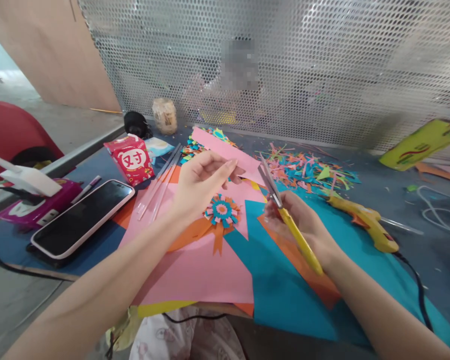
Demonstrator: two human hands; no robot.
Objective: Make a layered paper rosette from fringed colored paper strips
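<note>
My left hand (208,180) pinches a long pink paper strip (225,151), raised above the table. In my right hand (296,220) is a pair of scissors (299,239) with yellow handles, its blades pointing up and slightly apart near the strip's right end. Beneath my hands lies a paper rosette (222,211) in blue, pink and orange, with an orange ribbon tail. It rests on pink paper sheets (202,275) and orange pieces. Blue paper (285,305) spreads to the right, with an orange piece partly hidden under my right hand.
A yellow glue gun (363,222) lies at right, near heaped paper scraps (300,167). Clear glue sticks (159,185), a red packet (131,160), a phone (84,217) and a purple power strip (45,202) are at left. A perforated metal panel (303,65) stands behind.
</note>
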